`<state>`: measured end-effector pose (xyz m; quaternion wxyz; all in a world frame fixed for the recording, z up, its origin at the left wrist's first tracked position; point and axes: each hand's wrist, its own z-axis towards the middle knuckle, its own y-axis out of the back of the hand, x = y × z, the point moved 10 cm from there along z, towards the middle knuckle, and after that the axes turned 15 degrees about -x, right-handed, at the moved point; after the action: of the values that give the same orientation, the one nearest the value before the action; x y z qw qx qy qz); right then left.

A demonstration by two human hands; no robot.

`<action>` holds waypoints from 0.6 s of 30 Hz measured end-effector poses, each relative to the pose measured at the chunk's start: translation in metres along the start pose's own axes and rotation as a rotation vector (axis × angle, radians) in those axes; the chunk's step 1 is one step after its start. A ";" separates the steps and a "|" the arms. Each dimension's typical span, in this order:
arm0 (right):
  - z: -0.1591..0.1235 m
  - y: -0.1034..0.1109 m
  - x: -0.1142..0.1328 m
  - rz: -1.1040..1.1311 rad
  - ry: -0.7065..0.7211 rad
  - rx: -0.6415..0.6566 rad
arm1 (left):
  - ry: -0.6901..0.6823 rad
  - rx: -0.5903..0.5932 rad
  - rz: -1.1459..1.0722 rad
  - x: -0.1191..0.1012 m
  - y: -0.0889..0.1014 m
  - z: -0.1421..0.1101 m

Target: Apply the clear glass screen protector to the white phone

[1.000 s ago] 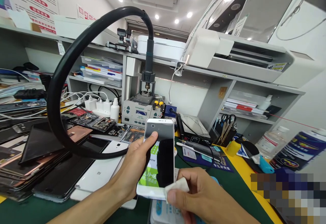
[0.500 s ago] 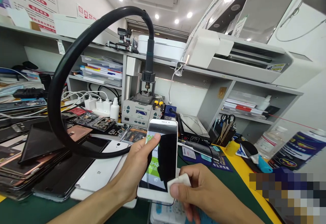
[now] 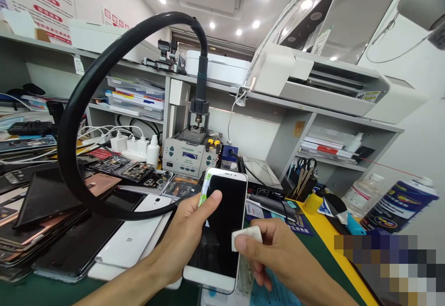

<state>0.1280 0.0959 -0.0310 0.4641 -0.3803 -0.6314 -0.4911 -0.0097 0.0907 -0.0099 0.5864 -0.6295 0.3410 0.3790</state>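
My left hand [image 3: 184, 232] is closed around the left side of a white-framed smartphone [image 3: 222, 218], its thumb lying over the dark screen. The phone is tilted up, screen toward me, with a strip of green and white reflection at its upper left edge. My right hand [image 3: 271, 248] pinches a small white folded pad [image 3: 252, 235] between thumb and fingers. The pad is at the phone's lower right edge; whether it touches the glass I cannot tell. Below the phone, a clear case [image 3: 213, 296] and a blue mat [image 3: 266, 294] show in part.
White phones [image 3: 128, 239] and stacked dark phone parts [image 3: 52, 204] lie at the left. A thick black hose [image 3: 66, 157] loops up to a grey rework station [image 3: 184, 155]. At the right stand a blue spray can [image 3: 396, 206], a clear bottle [image 3: 363, 194] and a scissors holder [image 3: 302, 178].
The phone has tilted, so the green and white reflection has shrunk to the screen's left edge. My right hand and the pad have shifted slightly up and right.
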 end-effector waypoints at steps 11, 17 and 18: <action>0.000 0.011 0.015 0.037 0.047 -0.074 | -0.058 0.055 0.134 0.001 -0.004 -0.002; 0.000 0.022 0.025 0.082 0.095 -0.133 | -0.065 0.177 0.155 0.001 -0.017 -0.009; 0.000 0.024 0.026 0.091 0.105 -0.135 | -0.074 0.180 0.159 0.001 -0.018 -0.009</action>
<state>0.1429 0.1019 0.0005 0.4915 -0.4127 -0.5539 -0.5303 0.0071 0.0828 -0.0022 0.6209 -0.5309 0.4004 0.4152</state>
